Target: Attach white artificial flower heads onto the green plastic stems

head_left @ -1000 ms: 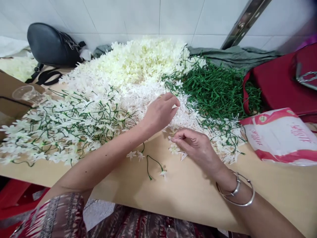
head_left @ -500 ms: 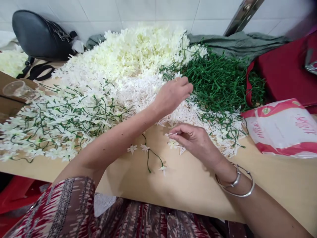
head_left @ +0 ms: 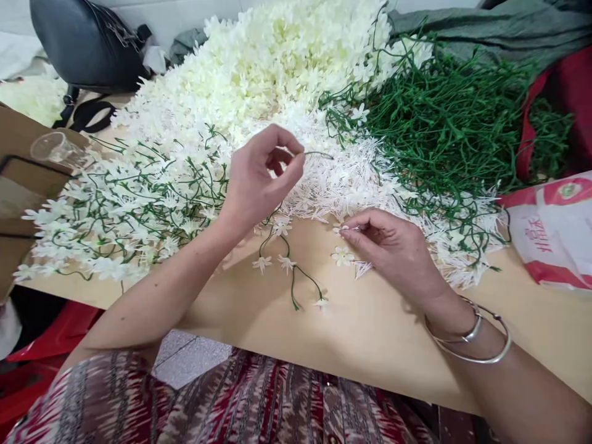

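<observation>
My left hand pinches a thin green plastic stem above the heap of white flower pieces. The stem's free end points right. Lower down, my right hand is closed at the fingertips on a small white flower piece, partly hidden by the fingers. Just below those fingertips a white artificial flower lies flat on the table. Between my hands, stems with white blossoms rest on the wood.
Assembled flower stems spread over the left side. Pale petals pile up at the back, and green stems at the right. A black bag, a clear cup and a red-white packet stand around the tabletop.
My left hand has come back leftward from the green stem pile with a stem in its fingers. My right hand keeps its pinch. The view has shifted.
</observation>
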A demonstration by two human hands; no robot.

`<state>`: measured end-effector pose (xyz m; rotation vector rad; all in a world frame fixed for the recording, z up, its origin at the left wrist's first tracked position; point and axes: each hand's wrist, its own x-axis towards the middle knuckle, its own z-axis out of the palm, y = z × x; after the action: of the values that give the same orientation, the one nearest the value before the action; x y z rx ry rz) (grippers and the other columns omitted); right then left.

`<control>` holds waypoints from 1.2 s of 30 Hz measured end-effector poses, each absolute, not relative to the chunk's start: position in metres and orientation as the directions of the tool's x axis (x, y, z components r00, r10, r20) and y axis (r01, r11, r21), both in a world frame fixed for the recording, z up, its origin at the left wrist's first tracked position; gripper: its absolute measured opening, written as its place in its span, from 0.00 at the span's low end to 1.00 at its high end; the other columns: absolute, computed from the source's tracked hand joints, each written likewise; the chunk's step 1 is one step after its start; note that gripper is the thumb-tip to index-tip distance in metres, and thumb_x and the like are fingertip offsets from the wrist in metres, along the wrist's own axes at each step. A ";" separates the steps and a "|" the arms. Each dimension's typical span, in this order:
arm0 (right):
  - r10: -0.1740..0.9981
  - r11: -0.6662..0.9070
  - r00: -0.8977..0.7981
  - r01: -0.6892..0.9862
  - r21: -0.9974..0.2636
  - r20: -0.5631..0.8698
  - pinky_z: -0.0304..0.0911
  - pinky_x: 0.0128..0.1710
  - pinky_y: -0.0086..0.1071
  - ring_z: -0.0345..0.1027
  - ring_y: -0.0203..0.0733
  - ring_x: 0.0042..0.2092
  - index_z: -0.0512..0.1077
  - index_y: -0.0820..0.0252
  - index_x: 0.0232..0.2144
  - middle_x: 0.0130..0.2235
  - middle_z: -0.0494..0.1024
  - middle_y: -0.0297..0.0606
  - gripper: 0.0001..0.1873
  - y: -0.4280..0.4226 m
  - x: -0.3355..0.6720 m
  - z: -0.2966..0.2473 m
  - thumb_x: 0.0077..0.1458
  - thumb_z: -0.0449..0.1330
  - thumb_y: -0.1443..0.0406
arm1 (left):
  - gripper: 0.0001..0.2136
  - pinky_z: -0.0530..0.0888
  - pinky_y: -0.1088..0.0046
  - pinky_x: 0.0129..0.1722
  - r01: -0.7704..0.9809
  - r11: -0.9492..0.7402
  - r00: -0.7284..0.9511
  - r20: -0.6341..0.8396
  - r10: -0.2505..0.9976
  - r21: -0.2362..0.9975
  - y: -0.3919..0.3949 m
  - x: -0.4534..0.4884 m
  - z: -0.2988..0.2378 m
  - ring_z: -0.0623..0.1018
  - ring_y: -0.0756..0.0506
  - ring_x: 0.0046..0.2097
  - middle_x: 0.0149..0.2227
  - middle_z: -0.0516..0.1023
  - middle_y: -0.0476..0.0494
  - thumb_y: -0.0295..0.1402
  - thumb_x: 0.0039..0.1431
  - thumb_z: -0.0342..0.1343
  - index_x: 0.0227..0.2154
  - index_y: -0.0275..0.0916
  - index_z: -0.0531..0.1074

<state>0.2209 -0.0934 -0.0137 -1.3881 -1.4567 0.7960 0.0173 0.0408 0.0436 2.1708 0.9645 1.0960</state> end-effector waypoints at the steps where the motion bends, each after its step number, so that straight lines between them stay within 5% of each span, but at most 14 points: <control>1: 0.979 0.140 0.090 0.355 -0.924 0.182 0.67 0.32 0.34 0.72 0.39 0.32 0.79 0.51 0.35 0.31 0.80 0.33 0.01 -0.094 0.220 -0.013 0.61 0.67 0.64 | 0.02 0.77 0.73 0.34 0.369 -0.615 0.420 0.465 0.779 0.697 0.037 0.012 0.042 0.79 0.50 0.34 0.37 0.83 0.45 0.29 0.66 0.58 0.37 0.41 0.75; 7: 0.978 0.100 0.147 0.306 -0.947 0.151 0.62 0.26 0.33 0.68 0.38 0.28 0.80 0.51 0.35 0.29 0.78 0.33 0.01 -0.095 0.218 -0.010 0.61 0.68 0.64 | 0.05 0.77 0.73 0.38 0.456 -0.733 0.585 0.451 0.675 0.505 0.022 -0.001 0.033 0.80 0.49 0.38 0.37 0.83 0.46 0.25 0.65 0.57 0.37 0.40 0.76; 12: 0.967 0.116 0.168 0.372 -0.921 0.189 0.65 0.31 0.34 0.71 0.39 0.31 0.81 0.52 0.34 0.31 0.80 0.34 0.02 -0.097 0.219 -0.007 0.60 0.68 0.66 | 0.05 0.77 0.69 0.46 0.421 -0.765 0.672 0.398 0.624 0.488 0.015 -0.005 0.042 0.81 0.46 0.44 0.41 0.83 0.45 0.28 0.69 0.56 0.39 0.40 0.77; 16: 0.960 0.143 0.169 0.388 -0.911 0.222 0.66 0.32 0.35 0.72 0.39 0.32 0.81 0.52 0.34 0.32 0.81 0.34 0.03 -0.096 0.220 -0.006 0.59 0.68 0.67 | 0.04 0.76 0.73 0.43 0.107 -0.779 0.961 0.137 0.241 0.618 -0.005 -0.019 0.065 0.82 0.48 0.43 0.42 0.83 0.46 0.28 0.69 0.61 0.40 0.42 0.79; 18: 0.958 0.156 0.167 0.373 -0.915 0.231 0.66 0.31 0.34 0.72 0.39 0.32 0.81 0.51 0.35 0.31 0.81 0.34 0.04 -0.095 0.221 -0.007 0.59 0.68 0.67 | 0.04 0.74 0.72 0.42 0.082 -0.805 0.995 -0.004 0.099 0.588 -0.018 -0.025 0.070 0.82 0.47 0.43 0.43 0.84 0.46 0.26 0.68 0.64 0.41 0.42 0.80; 21: 0.957 0.165 0.163 0.365 -0.916 0.238 0.66 0.32 0.35 0.71 0.39 0.32 0.80 0.52 0.34 0.31 0.80 0.33 0.03 -0.095 0.220 -0.009 0.59 0.69 0.66 | 0.03 0.72 0.68 0.43 0.133 -0.879 0.990 -0.107 0.094 0.458 -0.034 -0.029 0.061 0.79 0.44 0.43 0.40 0.82 0.43 0.27 0.66 0.65 0.36 0.39 0.79; 24: 0.962 0.156 0.156 0.366 -0.918 0.226 0.67 0.35 0.37 0.72 0.40 0.34 0.80 0.52 0.35 0.32 0.81 0.32 0.01 -0.096 0.219 -0.008 0.59 0.69 0.64 | 0.08 0.71 0.67 0.45 0.107 -0.884 0.994 -0.080 0.079 0.454 -0.042 -0.028 0.045 0.78 0.43 0.45 0.39 0.82 0.44 0.30 0.70 0.62 0.32 0.39 0.77; 28: 0.948 0.153 0.213 0.349 -0.925 0.237 0.67 0.36 0.37 0.73 0.41 0.35 0.81 0.51 0.33 0.32 0.82 0.33 0.02 -0.096 0.218 -0.001 0.58 0.70 0.65 | 0.07 0.71 0.68 0.49 0.119 -0.761 0.982 0.038 0.185 0.638 -0.045 -0.021 0.035 0.79 0.44 0.49 0.44 0.84 0.42 0.32 0.75 0.56 0.39 0.39 0.76; 33: 0.938 0.103 0.312 0.164 -0.981 0.151 0.67 0.31 0.32 0.74 0.37 0.31 0.82 0.51 0.36 0.32 0.83 0.32 0.04 -0.096 0.222 0.011 0.56 0.72 0.64 | 0.08 0.76 0.72 0.44 0.089 -0.319 0.718 0.161 0.677 0.944 -0.046 -0.006 0.025 0.81 0.48 0.43 0.43 0.82 0.42 0.38 0.74 0.57 0.44 0.39 0.73; 36: 0.984 0.040 0.173 0.056 -0.998 0.050 0.68 0.31 0.30 0.76 0.35 0.31 0.82 0.51 0.36 0.31 0.84 0.31 0.05 -0.097 0.222 0.014 0.57 0.73 0.61 | 0.12 0.75 0.73 0.40 0.053 -0.184 0.608 0.114 0.786 0.982 -0.044 0.001 0.013 0.79 0.49 0.39 0.41 0.81 0.42 0.43 0.72 0.59 0.43 0.39 0.74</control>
<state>0.2221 -0.0975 0.0143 -1.2914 -1.1374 1.0217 0.0010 -0.0444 0.0130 1.6410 0.7083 0.7647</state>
